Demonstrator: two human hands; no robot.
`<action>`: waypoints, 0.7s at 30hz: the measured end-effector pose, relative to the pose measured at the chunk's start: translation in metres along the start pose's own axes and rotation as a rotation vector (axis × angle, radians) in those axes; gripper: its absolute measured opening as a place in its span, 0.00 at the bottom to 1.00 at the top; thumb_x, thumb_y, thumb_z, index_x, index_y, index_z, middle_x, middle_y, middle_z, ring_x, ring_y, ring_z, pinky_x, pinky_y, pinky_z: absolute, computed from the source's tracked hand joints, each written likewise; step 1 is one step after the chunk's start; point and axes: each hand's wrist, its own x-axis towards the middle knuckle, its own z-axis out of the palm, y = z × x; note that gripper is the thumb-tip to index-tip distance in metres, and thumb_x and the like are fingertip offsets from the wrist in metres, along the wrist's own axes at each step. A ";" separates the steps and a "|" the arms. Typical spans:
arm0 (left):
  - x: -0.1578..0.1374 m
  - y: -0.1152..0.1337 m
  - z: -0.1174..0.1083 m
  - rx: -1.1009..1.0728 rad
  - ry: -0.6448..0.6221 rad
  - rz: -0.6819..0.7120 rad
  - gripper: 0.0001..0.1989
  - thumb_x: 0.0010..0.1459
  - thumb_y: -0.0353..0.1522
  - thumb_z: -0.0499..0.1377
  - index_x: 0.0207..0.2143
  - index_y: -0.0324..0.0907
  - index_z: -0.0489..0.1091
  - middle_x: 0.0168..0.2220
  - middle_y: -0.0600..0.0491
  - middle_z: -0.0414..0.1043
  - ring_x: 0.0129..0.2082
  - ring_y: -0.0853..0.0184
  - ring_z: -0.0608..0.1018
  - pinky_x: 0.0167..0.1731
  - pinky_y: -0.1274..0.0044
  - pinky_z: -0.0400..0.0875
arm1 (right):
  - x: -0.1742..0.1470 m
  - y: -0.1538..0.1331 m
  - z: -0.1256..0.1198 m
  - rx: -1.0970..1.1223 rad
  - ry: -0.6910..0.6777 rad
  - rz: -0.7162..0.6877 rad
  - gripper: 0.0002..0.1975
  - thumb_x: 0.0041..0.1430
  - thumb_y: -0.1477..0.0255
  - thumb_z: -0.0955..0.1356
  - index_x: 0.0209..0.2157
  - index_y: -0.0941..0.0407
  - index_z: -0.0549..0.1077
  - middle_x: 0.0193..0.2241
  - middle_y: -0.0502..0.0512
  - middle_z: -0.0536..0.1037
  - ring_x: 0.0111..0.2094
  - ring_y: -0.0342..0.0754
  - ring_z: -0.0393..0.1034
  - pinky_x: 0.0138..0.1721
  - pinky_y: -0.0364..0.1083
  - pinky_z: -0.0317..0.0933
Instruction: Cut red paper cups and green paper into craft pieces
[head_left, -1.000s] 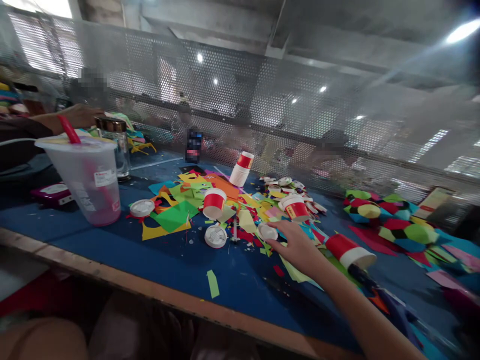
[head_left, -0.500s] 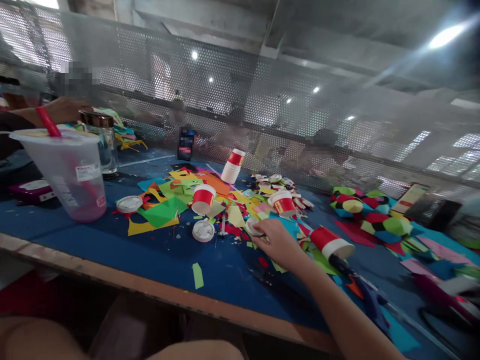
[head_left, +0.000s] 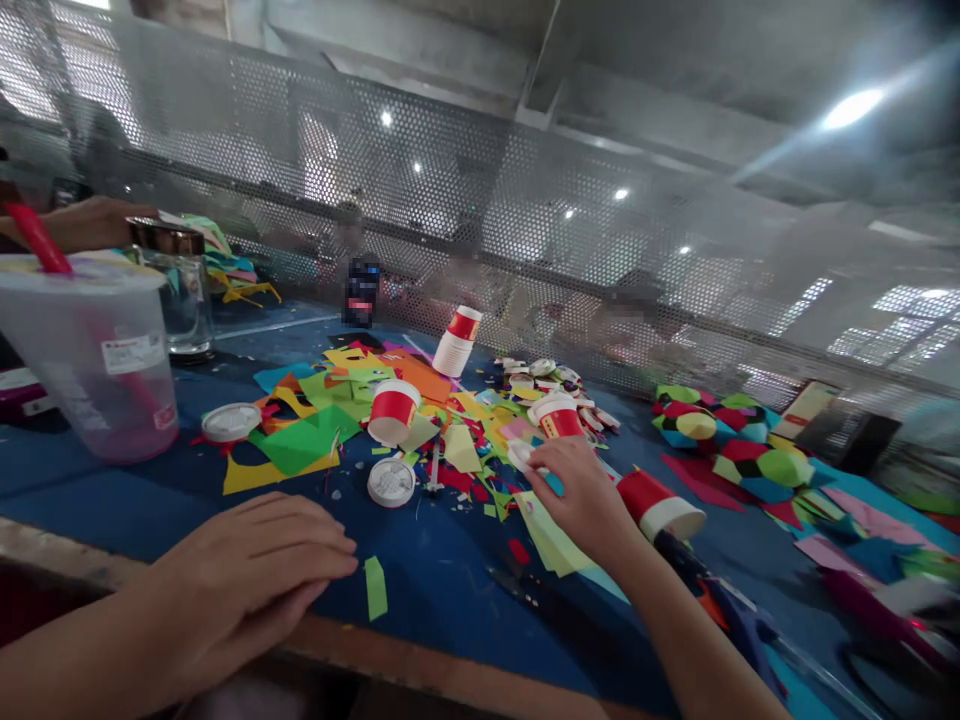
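Observation:
My right hand (head_left: 583, 495) is pinched at the rim of a white round paper-cup bottom (head_left: 520, 456). A cut red-and-white paper cup (head_left: 556, 418) sits just behind those fingers. Right of the wrist, another red-and-white cup (head_left: 660, 505) lies on its side. My left hand (head_left: 262, 560) hovers or rests at the front of the table, palm down, fingers loosely stretched with nothing seen in them. Close to its fingertips lies a light green paper strip (head_left: 376, 588). Between the hands are a white round disc (head_left: 391, 482) and a red cup piece (head_left: 394, 412).
Coloured paper scraps (head_left: 315, 440) cover the middle of the blue table (head_left: 442, 640). A plastic drink cup (head_left: 97, 370) and glass jar (head_left: 180, 300) stand left. Behind are stacked cups (head_left: 456, 345); paper balls (head_left: 757, 455) lie right. A perforated screen (head_left: 420, 190) runs behind.
My left hand has come into view at the table's front edge. My right hand has shifted slightly right with the cup bottom, and pale paper now shows beneath its wrist.

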 end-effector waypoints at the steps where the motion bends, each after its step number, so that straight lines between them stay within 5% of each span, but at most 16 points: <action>1: 0.003 -0.009 0.002 0.016 -0.010 -0.017 0.16 0.59 0.24 0.54 0.46 0.49 0.71 0.45 0.58 0.79 0.45 0.69 0.79 0.50 0.79 0.71 | 0.000 0.001 0.001 -0.002 0.012 0.006 0.05 0.62 0.76 0.66 0.31 0.58 0.72 0.36 0.63 0.78 0.43 0.59 0.70 0.47 0.58 0.64; 5: 0.025 -0.033 0.010 0.065 -0.160 -0.063 0.11 0.61 0.25 0.51 0.36 0.46 0.71 0.44 0.54 0.78 0.46 0.63 0.78 0.47 0.71 0.72 | -0.002 0.002 0.005 -0.011 0.046 0.023 0.07 0.61 0.77 0.66 0.28 0.56 0.69 0.46 0.68 0.76 0.51 0.65 0.66 0.50 0.63 0.61; 11: 0.057 -0.040 0.022 0.120 -0.393 -0.058 0.08 0.57 0.29 0.59 0.41 0.45 0.71 0.46 0.50 0.76 0.45 0.53 0.77 0.43 0.61 0.72 | -0.001 0.000 0.009 -0.015 0.010 0.037 0.09 0.61 0.77 0.65 0.26 0.55 0.67 0.51 0.68 0.73 0.56 0.66 0.62 0.53 0.67 0.58; 17: 0.069 -0.065 0.046 -0.063 -0.292 -0.043 0.09 0.60 0.29 0.57 0.43 0.45 0.72 0.46 0.49 0.75 0.49 0.56 0.75 0.49 0.64 0.68 | -0.001 -0.007 0.008 0.041 -0.056 -0.010 0.09 0.61 0.76 0.66 0.27 0.54 0.66 0.54 0.66 0.73 0.62 0.66 0.56 0.56 0.67 0.58; 21: 0.060 -0.081 0.058 -0.160 -0.288 -0.010 0.08 0.62 0.33 0.57 0.44 0.44 0.71 0.46 0.50 0.76 0.47 0.61 0.76 0.49 0.69 0.69 | 0.000 -0.012 0.007 0.082 -0.070 -0.039 0.10 0.62 0.75 0.66 0.26 0.53 0.65 0.50 0.64 0.76 0.60 0.62 0.61 0.55 0.65 0.60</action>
